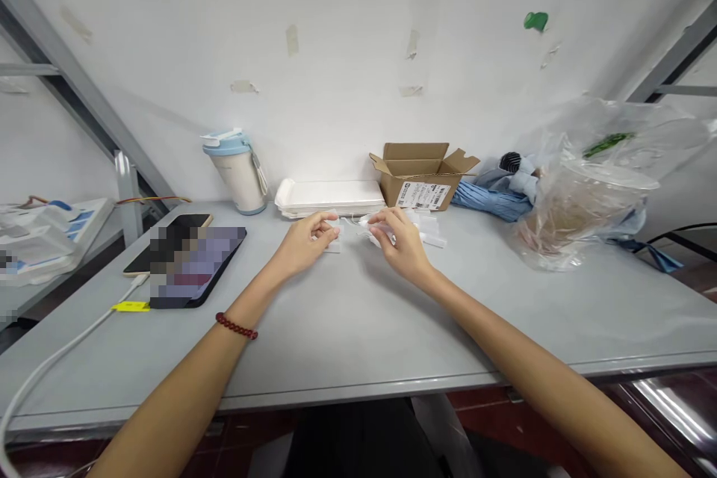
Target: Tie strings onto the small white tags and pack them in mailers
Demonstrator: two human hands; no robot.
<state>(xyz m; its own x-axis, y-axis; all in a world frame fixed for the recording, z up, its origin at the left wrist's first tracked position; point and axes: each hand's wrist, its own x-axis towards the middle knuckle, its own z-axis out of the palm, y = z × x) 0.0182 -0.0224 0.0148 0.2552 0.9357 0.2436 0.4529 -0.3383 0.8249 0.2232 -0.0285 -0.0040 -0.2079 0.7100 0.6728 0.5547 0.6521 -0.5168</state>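
My left hand (305, 243), with a dark red bead bracelet (236, 326) on its wrist, is over the grey table with thumb and fingers curled together. Beside its fingertips shows a clear plastic piece (334, 246). Facing it, my right hand (402, 243) is closed in a pinch with thumb and forefinger close together. A thin, whitish see-through strand (352, 221) shows in the gap between both hands; what each hand grips is too small to make out. Several clear plastic pieces (430, 228) lie beyond my right hand, partly hidden by it.
Behind the hands stand a stack of white trays (330, 198) and an open cardboard box (417, 183). A tumbler (238, 175), two phones (205, 269) and a white cable (67, 347) are at left. Blue cloth (493, 198) and a bagged container (582, 202) are at right.
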